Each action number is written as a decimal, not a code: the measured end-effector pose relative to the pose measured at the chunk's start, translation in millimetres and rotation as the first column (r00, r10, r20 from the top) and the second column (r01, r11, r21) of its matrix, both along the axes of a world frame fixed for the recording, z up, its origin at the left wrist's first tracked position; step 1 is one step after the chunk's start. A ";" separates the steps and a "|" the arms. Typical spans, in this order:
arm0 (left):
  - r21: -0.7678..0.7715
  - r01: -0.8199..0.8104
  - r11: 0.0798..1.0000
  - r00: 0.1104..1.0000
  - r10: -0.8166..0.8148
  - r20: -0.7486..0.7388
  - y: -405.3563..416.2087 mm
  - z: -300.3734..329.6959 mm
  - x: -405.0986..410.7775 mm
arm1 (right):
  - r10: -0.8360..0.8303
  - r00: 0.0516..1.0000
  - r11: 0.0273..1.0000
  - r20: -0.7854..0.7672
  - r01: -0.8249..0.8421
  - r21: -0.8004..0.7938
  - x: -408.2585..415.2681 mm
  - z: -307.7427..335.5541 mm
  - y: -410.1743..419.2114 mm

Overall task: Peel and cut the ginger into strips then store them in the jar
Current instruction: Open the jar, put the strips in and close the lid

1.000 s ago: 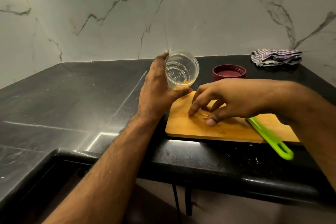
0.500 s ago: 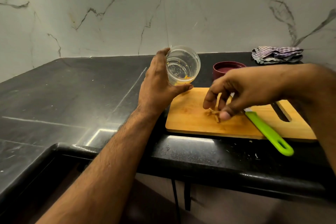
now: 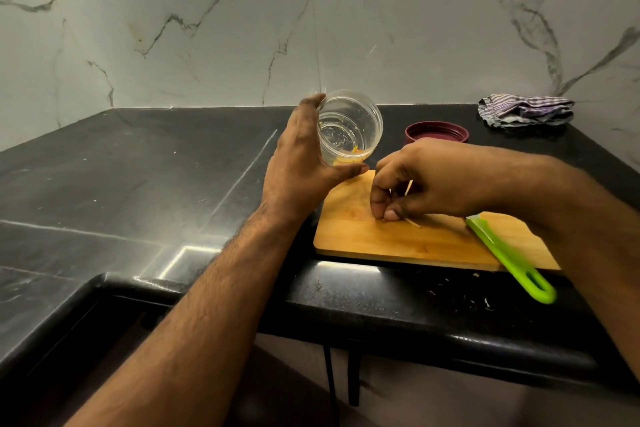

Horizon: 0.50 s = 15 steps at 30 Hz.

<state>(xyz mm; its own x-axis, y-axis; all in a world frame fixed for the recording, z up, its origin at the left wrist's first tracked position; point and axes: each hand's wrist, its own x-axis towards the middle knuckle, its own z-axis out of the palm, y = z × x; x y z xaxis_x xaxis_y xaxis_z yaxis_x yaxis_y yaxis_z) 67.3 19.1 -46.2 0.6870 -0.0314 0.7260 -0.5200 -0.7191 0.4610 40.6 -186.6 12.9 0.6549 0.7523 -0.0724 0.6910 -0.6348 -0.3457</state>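
Up close, the right hand (image 3: 429, 184) has its fingertips (image 3: 379, 211) and thumb bunched together low on the board (image 3: 391, 239), pinching thin pale ginger strips (image 3: 414, 222), one of which pokes out beside the thumb. The left hand (image 3: 301, 170) has thumb and fingers curled round the jar (image 3: 349, 130), holding it off the counter (image 3: 138, 166) and tilted so its mouth faces the right hand, just above the board's far left corner. Inside the clear jar a few yellowish bits lie at the low side. Behind the right hand sits a maroon lid (image 3: 436, 132), upturned. A green-handled knife (image 3: 512, 263) rests on the board's right part, its handle overhanging the counter edge. A striped cloth (image 3: 524, 109) lies crumpled by the wall.
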 end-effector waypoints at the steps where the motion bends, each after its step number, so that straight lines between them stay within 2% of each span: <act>1: 0.001 0.000 1.000 1.000 0.000 0.001 -0.1 0.1 -0.1 | -0.005 1.000 1.000 -0.003 0.005 -0.019 -0.8 0.8 0.5; 5: 0.013 0.028 1.000 1.000 -0.028 0.002 -3.0 0.3 -0.1 | -0.006 1.000 1.000 -0.004 0.006 0.005 -7.0 2.9 0.1; 8: 0.016 0.081 0.997 0.997 -0.081 0.012 -4.3 2.4 -2.4 | -0.042 0.995 0.968 0.094 0.017 0.249 -7.1 10.5 -6.5; 11: 0.033 0.115 0.993 0.993 -0.116 0.015 -5.7 5.4 -5.8 | -0.205 0.943 0.849 0.261 0.039 0.527 -0.1 17.3 -13.5; 13: 0.047 0.155 0.987 0.988 -0.156 0.016 -8.4 5.9 -8.1 | -0.303 0.888 0.802 0.347 0.041 0.595 4.0 14.5 -13.5; 15: 0.060 0.166 0.984 0.986 -0.168 0.022 -8.9 5.3 -8.7 | -0.334 0.856 0.804 0.394 0.041 0.593 7.8 7.4 -9.2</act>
